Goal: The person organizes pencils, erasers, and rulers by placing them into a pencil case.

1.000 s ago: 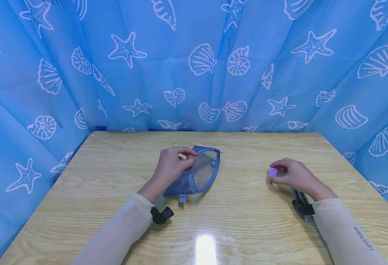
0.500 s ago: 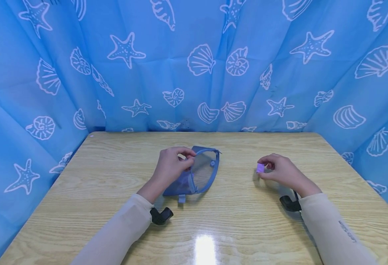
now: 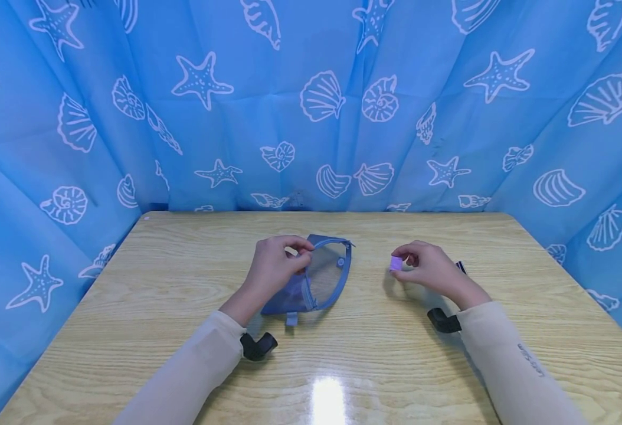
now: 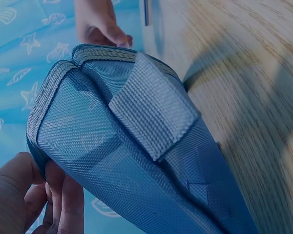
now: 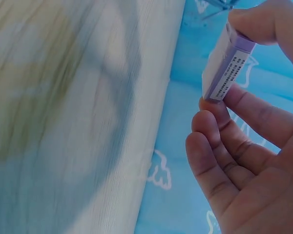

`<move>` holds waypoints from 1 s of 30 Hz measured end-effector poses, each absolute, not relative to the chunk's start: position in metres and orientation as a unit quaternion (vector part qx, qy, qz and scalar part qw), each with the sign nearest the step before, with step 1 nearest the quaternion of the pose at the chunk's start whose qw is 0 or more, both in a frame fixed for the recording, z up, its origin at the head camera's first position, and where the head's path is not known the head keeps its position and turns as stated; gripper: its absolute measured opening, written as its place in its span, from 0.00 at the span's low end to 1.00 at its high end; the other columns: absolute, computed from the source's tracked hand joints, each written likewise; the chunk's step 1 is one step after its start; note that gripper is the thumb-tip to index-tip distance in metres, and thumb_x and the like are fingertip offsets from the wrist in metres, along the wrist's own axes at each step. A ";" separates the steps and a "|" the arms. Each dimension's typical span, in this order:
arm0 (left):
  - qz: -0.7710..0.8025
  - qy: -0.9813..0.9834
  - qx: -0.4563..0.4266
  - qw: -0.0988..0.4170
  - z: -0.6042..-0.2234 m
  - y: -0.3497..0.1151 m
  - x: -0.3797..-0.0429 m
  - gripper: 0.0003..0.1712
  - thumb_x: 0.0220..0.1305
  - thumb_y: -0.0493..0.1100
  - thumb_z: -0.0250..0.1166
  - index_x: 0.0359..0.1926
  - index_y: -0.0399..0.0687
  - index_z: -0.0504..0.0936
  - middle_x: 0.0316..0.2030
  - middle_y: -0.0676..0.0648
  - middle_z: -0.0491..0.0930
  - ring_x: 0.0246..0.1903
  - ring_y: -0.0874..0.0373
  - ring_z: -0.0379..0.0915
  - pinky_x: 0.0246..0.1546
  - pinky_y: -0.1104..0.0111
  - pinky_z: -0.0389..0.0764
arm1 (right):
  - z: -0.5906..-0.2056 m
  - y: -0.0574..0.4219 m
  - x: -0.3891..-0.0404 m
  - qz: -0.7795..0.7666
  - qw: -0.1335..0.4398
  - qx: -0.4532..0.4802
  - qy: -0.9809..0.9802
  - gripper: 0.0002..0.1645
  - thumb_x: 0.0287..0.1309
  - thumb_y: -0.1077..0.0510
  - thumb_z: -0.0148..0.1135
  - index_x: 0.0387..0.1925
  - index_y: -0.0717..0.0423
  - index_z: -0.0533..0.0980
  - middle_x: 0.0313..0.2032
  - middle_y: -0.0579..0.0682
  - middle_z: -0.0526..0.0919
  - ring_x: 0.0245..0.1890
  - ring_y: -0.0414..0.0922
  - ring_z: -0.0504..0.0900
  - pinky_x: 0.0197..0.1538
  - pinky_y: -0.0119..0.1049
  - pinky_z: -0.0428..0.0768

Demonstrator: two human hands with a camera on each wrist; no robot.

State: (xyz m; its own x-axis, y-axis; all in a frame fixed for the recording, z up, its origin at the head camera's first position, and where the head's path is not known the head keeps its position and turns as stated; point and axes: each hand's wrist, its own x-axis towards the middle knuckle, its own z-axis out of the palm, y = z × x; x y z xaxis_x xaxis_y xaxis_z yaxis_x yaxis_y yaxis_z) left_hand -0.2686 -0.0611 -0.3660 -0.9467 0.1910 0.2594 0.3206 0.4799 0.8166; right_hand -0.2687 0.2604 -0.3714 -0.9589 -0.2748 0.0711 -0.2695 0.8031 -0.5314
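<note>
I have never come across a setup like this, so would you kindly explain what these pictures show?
There is no robot: someone works bare-handed. The wide view comes from a head-worn camera, looking at a wooden table and a blue curtain. The closer two come from cameras worn on the wrists. The left hand pinches the edge of a blue mesh pouch on the table, its mouth open. The right hand holds a small purple block between thumb and fingers, apart from the pouch. A dark object beyond the right wrist is too hidden to name.
</note>
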 end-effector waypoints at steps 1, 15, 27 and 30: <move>-0.488 -0.857 -0.149 0.066 -0.366 -0.061 -0.269 0.08 0.60 0.40 0.65 0.36 0.57 0.88 0.28 0.56 0.82 0.20 0.63 0.80 0.26 0.68 0.80 | -0.371 0.258 -0.269 -0.280 0.007 -0.144 0.949 0.24 0.54 0.54 0.70 0.50 0.63 0.80 0.36 0.51 0.78 0.35 0.45 0.72 0.38 0.39 0.73; -0.492 -0.854 -0.155 0.068 -0.365 -0.062 -0.268 0.08 0.60 0.40 0.65 0.36 0.57 0.88 0.28 0.56 0.82 0.19 0.62 0.80 0.27 0.67 0.80 | -0.374 0.221 -0.279 -0.307 0.022 -0.168 0.936 0.25 0.54 0.55 0.70 0.51 0.64 0.80 0.38 0.51 0.80 0.36 0.45 0.74 0.39 0.38 0.74; -0.495 -0.853 -0.153 0.063 -0.363 -0.059 -0.266 0.08 0.59 0.39 0.66 0.36 0.56 0.88 0.28 0.56 0.82 0.20 0.63 0.80 0.26 0.67 0.80 | -0.376 0.195 -0.285 -0.321 0.028 -0.189 0.928 0.22 0.52 0.56 0.70 0.50 0.60 0.82 0.37 0.50 0.82 0.35 0.43 0.74 0.38 0.37 0.75; -0.496 -0.853 -0.151 0.064 -0.363 -0.059 -0.266 0.08 0.59 0.39 0.66 0.36 0.56 0.88 0.28 0.56 0.82 0.20 0.63 0.81 0.26 0.67 0.81 | -0.377 0.189 -0.286 -0.323 0.032 -0.194 0.926 0.22 0.52 0.54 0.71 0.49 0.59 0.82 0.35 0.49 0.81 0.34 0.43 0.74 0.37 0.36 0.75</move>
State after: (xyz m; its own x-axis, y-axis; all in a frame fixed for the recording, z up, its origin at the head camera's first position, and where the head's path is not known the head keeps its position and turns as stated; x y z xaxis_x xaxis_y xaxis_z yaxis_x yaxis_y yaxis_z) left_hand -0.2658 -0.0593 -0.3630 -0.9462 0.1946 0.2587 0.3210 0.4616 0.8270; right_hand -0.2860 0.1891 -0.3768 -0.9227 -0.3799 0.0654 -0.3380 0.7157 -0.6112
